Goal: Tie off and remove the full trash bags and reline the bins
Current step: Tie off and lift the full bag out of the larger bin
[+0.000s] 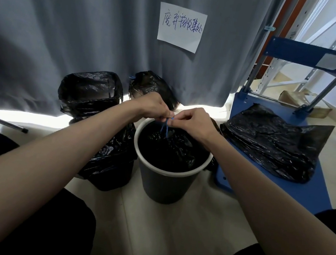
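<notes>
Above the round bin point(165, 183), left hand point(154, 108) and right hand point(194, 120) each pinch the blue drawstring point(165, 128) with curled fingers; full bag point(168, 149) sits inside. Pull both ends level, cinch snug before knotting

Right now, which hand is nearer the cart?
Right. The right hand pinches the drawstring over the bin, beside the cart; the left hand sits farther away.

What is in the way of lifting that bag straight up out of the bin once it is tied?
Nothing visible. Both hands, left hand and right hand, pinch the blue drawstring directly above the black bag, which sits inside the open bin. Only the hands themselves are over the rim.
</notes>
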